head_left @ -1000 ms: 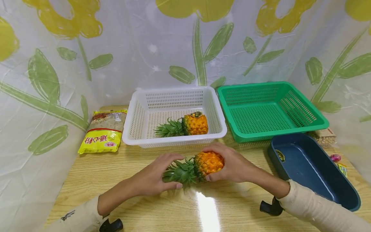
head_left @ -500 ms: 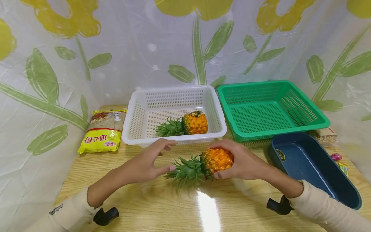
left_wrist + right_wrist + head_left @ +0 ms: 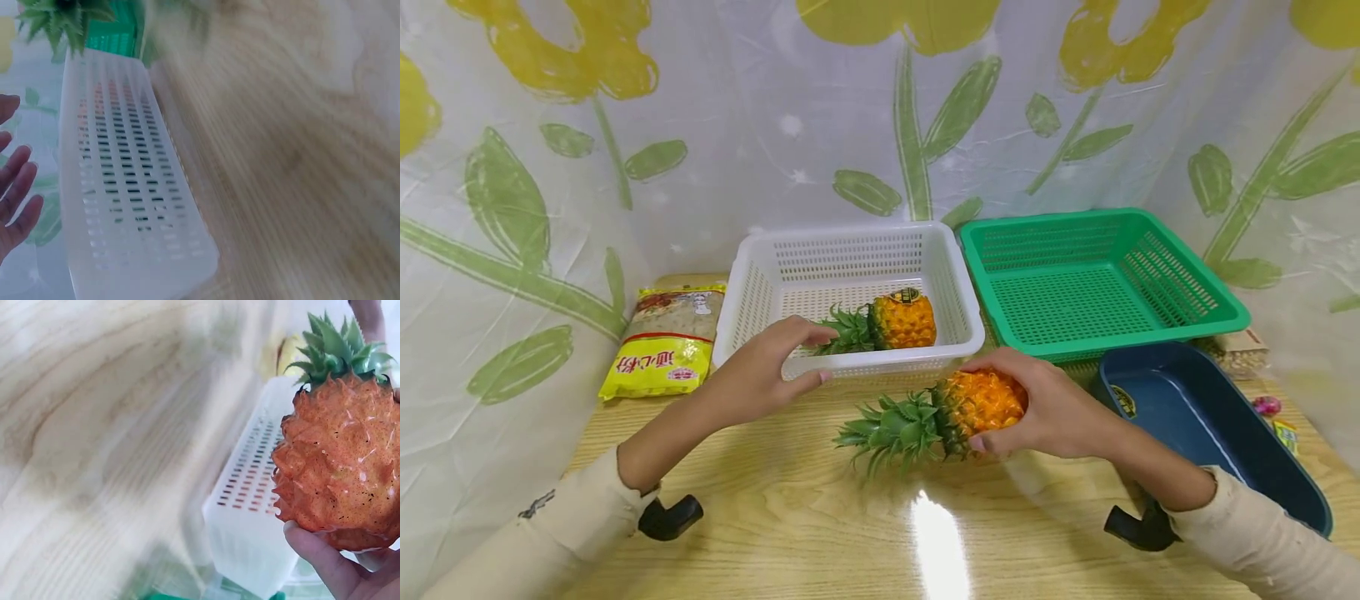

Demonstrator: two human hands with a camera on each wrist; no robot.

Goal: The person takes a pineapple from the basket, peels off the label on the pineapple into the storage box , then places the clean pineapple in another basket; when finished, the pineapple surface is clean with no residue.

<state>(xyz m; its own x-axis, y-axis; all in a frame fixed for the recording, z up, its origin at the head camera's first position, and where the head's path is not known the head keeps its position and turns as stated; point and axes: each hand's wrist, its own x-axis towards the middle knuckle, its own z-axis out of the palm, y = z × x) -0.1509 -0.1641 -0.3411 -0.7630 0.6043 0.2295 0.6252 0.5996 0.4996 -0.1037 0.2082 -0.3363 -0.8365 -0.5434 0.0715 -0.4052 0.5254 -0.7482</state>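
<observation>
My right hand (image 3: 1048, 408) grips the orange body of a pineapple (image 3: 977, 406), its green crown pointing left, in front of the white basket. In the right wrist view the thumb lies along the base of this pineapple (image 3: 344, 456). My left hand (image 3: 767, 367) holds nothing; its fingers are apart and loosely bent at the front left of the white basket (image 3: 850, 363). Inside that basket a second pineapple (image 3: 904, 323) lies on its side with a dark label on it. In the left wrist view the left fingers (image 3: 19, 187) show beside the basket wall.
A green basket (image 3: 1052, 346) stands right of the white one. A dark blue tray (image 3: 1210, 417) lies at the right, beside my right forearm. A yellow food packet (image 3: 662, 342) is at the left. Small items, including a pink one (image 3: 1266, 406), lie at the far right.
My left hand has left the pineapple's crown and moved up and left to the white basket. My right hand has shifted right with the pineapple.
</observation>
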